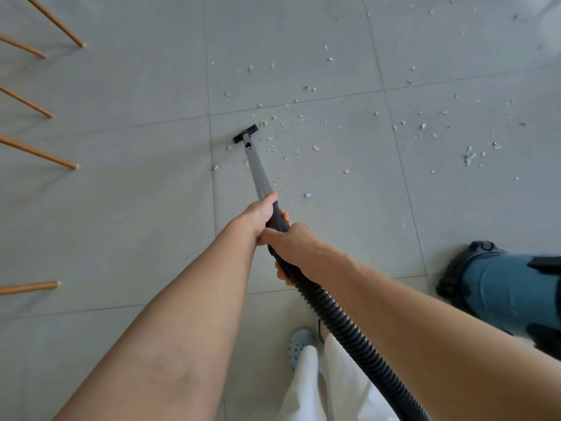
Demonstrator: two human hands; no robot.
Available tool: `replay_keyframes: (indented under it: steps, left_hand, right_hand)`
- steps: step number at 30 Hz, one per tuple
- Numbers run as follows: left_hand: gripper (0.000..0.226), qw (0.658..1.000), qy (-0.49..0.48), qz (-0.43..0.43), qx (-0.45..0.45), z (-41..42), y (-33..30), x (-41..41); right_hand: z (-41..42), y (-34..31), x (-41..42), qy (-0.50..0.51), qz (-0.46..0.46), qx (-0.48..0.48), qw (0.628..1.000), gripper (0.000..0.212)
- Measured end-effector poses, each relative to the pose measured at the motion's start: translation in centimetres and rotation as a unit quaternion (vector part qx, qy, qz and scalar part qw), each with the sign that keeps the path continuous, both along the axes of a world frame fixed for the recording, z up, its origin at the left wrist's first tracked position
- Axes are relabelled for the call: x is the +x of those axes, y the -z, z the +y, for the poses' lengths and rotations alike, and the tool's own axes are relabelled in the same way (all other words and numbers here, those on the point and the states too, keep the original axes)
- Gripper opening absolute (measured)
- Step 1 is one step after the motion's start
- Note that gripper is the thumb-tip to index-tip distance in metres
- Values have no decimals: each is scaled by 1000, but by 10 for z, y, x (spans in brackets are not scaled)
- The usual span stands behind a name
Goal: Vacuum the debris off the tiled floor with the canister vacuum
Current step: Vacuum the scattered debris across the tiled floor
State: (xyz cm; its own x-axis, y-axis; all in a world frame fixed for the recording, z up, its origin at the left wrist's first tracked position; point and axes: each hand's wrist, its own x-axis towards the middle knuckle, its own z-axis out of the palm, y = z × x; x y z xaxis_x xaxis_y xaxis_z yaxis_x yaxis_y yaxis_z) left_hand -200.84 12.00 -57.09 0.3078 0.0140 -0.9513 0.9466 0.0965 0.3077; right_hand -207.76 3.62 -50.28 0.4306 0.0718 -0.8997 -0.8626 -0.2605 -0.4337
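Scraps of paper debris (315,148) could get scattered right by a fast sweep of the floor nozzle (245,134), which sits at their left edge while the left hand (261,214) and right hand (293,244) clutch the wand (258,171).

Pale grey square-tiled floor (127,208); green, pink, white paper-like debris scraps (315,148); grey plastic wand (258,173), black ribbed hose (343,323); blue-and-black canister vacuum body (504,287) right; tan wooden legs (39,153) left.
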Motion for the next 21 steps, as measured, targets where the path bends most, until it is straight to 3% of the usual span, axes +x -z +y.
replay_keyframes:
  steps: [7,12,21]
  left_hand:
    - [33,999,13,-16,35,7,-5,-21]
    - [27,992,87,-32,91,14,-8,-22]
    - [22,991,83,-73,74,17,-14,-32]
  right_hand:
    - [12,2,-22,8,-20,6,1000,25]
    - [22,4,-25,22,-53,25,998,14]
    - [11,4,-32,108,1,122,987,29]
